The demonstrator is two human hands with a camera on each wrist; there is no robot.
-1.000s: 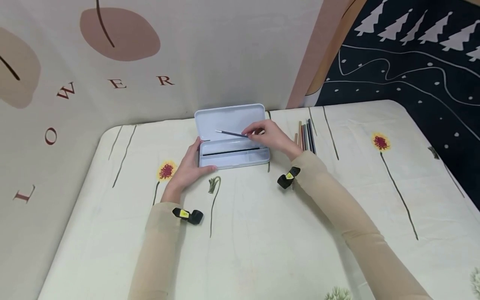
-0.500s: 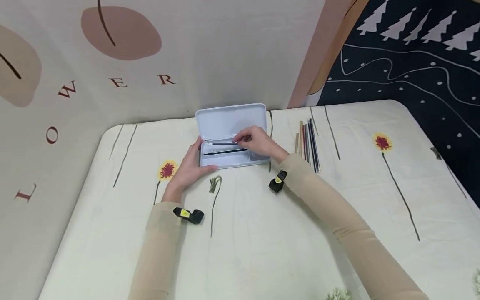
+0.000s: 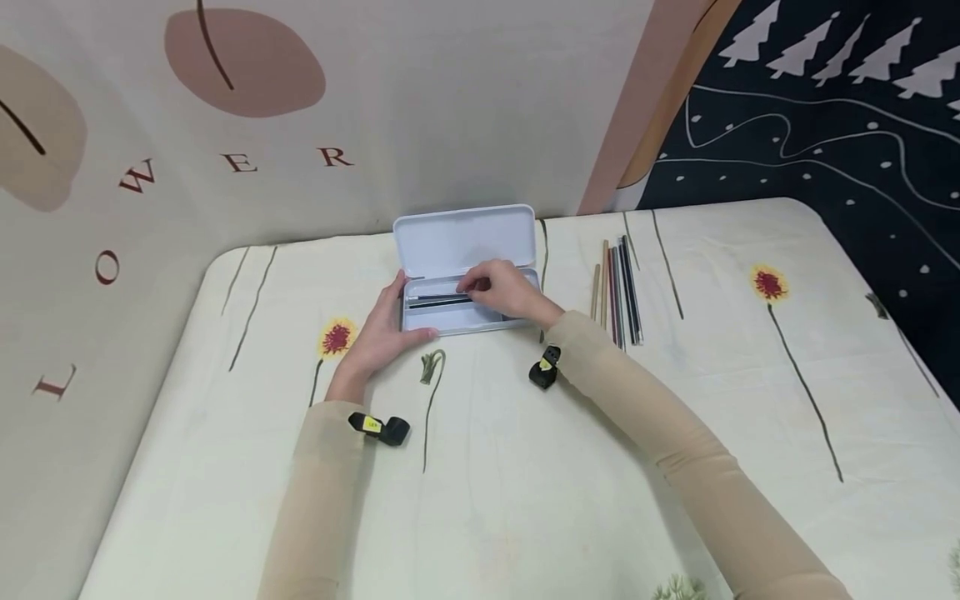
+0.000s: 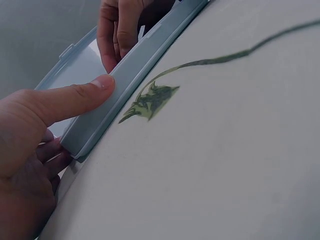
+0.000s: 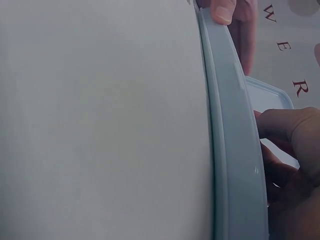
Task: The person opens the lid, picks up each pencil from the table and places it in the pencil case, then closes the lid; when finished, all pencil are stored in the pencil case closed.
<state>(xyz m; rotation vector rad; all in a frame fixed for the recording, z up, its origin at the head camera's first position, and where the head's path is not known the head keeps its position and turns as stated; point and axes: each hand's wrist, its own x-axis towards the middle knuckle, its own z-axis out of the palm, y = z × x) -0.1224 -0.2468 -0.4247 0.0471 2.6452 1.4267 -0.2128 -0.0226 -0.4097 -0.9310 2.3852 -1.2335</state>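
A pale blue pencil case [image 3: 465, 327] lies on the cloth with its lid [image 3: 465, 233] raised at the back. My left hand [image 3: 381, 329] grips its left end. In the left wrist view the thumb [image 4: 82, 100] presses the front wall and the other fingers are around the end. My right hand [image 3: 504, 292] reaches into the case, fingers curled, pinching a dark pencil [image 3: 431, 297] with a pale end. Just in front of it lies a black pencil [image 3: 438, 304] in the tray. In the right wrist view the case wall [image 5: 235, 120] partly hides the right fingers [image 5: 275, 125].
To the right of the case lies a row of several colored pencils [image 3: 621, 292], some wooden-toned, some red, grey and dark blue. A white cloth with printed flowers [image 3: 510, 467] covers the table. A printed fabric backdrop [image 3: 450, 100] rises close behind the case.
My right hand has moved left and down into the case, laying the dark pencil from above the tray to beside the black one. The left hand keeps its grip on the case.
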